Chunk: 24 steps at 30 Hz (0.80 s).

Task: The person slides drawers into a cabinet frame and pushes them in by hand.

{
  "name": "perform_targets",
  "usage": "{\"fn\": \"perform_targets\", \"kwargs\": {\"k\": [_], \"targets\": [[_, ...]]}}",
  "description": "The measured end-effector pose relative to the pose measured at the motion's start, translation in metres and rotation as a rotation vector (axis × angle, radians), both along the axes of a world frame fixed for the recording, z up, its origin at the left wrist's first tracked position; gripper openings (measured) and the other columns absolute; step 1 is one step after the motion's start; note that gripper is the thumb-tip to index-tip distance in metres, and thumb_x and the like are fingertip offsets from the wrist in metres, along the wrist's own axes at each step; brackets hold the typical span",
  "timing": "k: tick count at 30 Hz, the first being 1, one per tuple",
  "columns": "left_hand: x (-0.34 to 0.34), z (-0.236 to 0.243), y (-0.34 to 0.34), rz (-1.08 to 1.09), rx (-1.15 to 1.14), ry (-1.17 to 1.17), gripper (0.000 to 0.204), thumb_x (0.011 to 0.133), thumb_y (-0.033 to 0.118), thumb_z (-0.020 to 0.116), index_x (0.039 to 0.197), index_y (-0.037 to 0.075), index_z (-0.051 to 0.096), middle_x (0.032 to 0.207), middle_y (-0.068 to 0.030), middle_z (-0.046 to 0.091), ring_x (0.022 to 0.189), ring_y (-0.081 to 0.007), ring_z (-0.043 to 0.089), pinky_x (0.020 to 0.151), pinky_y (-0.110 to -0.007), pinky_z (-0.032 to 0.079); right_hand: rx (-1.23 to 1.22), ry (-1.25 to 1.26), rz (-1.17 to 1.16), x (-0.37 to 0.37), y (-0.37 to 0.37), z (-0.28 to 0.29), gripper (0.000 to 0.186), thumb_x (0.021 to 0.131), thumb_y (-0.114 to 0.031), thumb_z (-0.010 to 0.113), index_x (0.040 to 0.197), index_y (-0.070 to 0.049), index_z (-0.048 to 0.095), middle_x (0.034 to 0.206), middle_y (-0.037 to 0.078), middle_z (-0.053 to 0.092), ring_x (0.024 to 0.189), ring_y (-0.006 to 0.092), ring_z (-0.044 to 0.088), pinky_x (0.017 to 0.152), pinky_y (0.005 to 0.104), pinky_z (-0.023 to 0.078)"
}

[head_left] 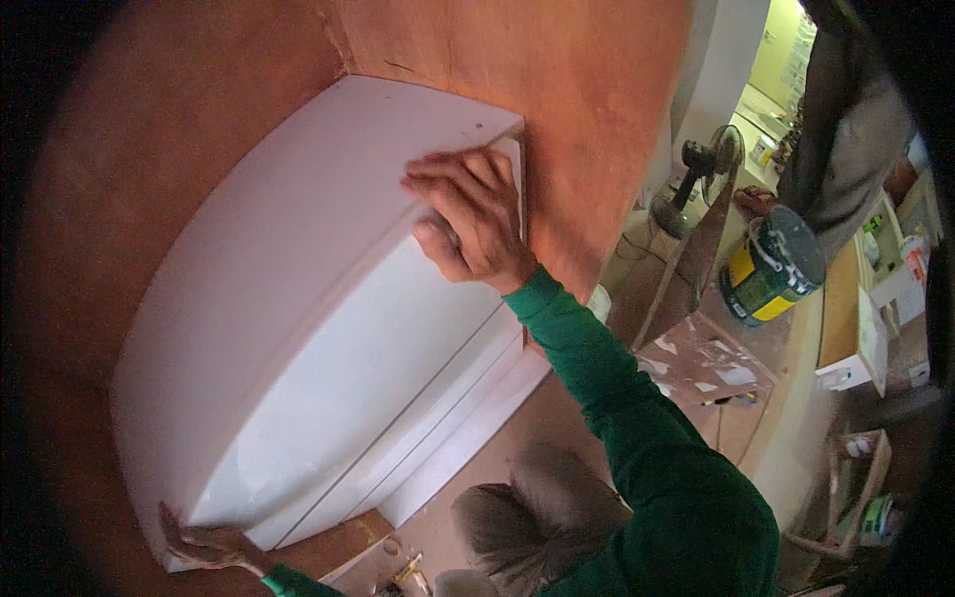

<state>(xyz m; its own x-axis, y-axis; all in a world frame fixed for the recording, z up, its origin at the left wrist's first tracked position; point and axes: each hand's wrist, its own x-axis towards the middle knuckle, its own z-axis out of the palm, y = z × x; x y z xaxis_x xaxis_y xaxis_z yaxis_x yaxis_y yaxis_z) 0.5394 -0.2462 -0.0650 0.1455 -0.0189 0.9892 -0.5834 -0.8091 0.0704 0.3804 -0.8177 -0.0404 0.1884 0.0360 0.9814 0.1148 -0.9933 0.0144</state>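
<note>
A white built-in unit [298, 239] with a broad top and grooved front sits against plywood panels. My right hand [468, 214] grips its long top edge near the far right corner, fingers bent over the top and thumb toward the front. At the near lower-left end, my left hand [209, 542] curls over the same unit's edge, its fingertips partly in shadow. Both forearms are in green sleeves.
Plywood walls [587, 119] border the unit. At right stand a fan [726, 159], a paint bucket [771, 269], another person in dark clothing [836, 129], a board box [846, 318] and a wooden frame [851, 488]. Small tools [408, 572] lie below.
</note>
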Motion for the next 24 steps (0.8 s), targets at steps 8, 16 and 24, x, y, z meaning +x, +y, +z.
{"fn": "perform_targets", "kwargs": {"k": [8,16,24], "targets": [[0.039,-0.014,0.022,0.33,-0.069,-0.101,0.062,0.117,0.046,0.039,0.135,-0.006,0.067,0.141,-0.0273,0.065,0.124,-0.0453,0.064,0.107,-0.054,0.051,-0.243,-0.046,0.052,0.01,-0.027,-0.017,0.04,0.098,-0.031,0.069,0.13,-0.006,0.067,0.128,0.019,0.069,0.119,0.039,0.063,0.103,0.0538,0.044],[0.046,-0.019,0.008,0.146,-0.055,-0.1,0.069,0.114,0.055,0.042,0.143,-0.004,0.063,0.139,-0.031,0.061,0.132,-0.0486,0.054,0.114,-0.058,0.042,-0.24,-0.146,0.061,-0.011,-0.02,-0.031,0.047,0.099,-0.03,0.071,0.139,-0.005,0.062,0.134,0.02,0.067,0.125,0.0412,0.061,0.108,0.0556,0.044],[0.02,-0.006,-0.001,0.169,0.142,-0.264,0.049,0.116,0.039,0.044,0.129,-0.001,0.069,0.127,-0.0219,0.068,0.121,-0.0421,0.059,0.108,-0.057,0.043,0.39,-0.161,0.15,-0.063,-0.013,-0.177,0.067,0.101,-0.031,0.072,0.154,0.001,0.047,0.151,0.028,0.055,0.143,0.0463,0.05,0.118,0.0567,0.04]]}}
